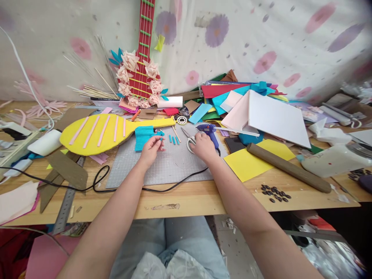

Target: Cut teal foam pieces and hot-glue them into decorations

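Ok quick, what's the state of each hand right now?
Left hand: pinched closed; can't tell whether it's holding anything.
Right hand: by the scissors, grip can't be told.

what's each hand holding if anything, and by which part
Left hand: fingertips pinched, but anything held is too small to tell. Right hand: at the handles of the scissors, grip unclear.

Bare forearms [116, 209] extended forward; left hand [151, 149] raised, fingers [157, 143] pinched; right hand [204, 147] palm-down.

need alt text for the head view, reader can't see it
A person's left hand is beside blue paper, the right hand at scissors and a blue glue gun, over a gray gridded mat; a flowered red guitar stands behind.
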Demonstrator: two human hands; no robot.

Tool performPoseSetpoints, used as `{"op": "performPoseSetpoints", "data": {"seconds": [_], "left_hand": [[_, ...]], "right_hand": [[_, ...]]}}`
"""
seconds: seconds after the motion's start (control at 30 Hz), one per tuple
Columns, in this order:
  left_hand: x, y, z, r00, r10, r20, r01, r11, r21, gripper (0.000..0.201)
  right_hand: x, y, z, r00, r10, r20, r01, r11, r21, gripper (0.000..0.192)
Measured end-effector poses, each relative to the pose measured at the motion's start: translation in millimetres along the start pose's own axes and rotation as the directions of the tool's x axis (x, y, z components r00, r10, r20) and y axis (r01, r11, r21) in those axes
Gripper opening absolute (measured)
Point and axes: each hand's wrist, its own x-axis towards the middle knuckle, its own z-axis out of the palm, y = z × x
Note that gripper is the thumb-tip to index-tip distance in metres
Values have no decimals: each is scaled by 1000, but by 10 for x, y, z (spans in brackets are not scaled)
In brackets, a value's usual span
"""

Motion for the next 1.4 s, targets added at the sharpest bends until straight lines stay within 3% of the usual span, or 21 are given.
{"op": "performPoseSetpoints", "data": {"seconds": [0.17,0.43,0.57,0.7,0.8,1.0,1.23,1.4], "left_hand": [[-19,71,16,987,-159,-28,149,966,-213,23],[-7,147,1,973,-229,-21,200,888,-414,10],[-21,150,1,961,-270,64,269,849,-456,8],[-42,156,4,942,-286,175,336,818,-468,32],[-45,169,0,934,-286,216,356,807,-470,33],[-43,200,17,925,-334,181,380,789,-482,9],[-34,187,16,911,-389,137,395,727,-562,21],[-22,149,10,912,-382,147,397,736,-548,37]], "right_hand": [[-39,-32,-8,987,-8,-160,28,992,123,31],[-30,-41,41,982,-34,-187,69,980,185,20],[-38,-57,52,981,-28,-194,71,974,216,20],[-32,-58,67,983,-35,-179,76,971,228,20],[-23,-48,75,987,-48,-152,81,972,221,20],[-18,-34,71,993,-56,-103,77,973,216,18],[-11,-13,63,993,-54,-101,78,966,248,18],[3,-4,88,997,-34,-77,56,950,307,18]]}}
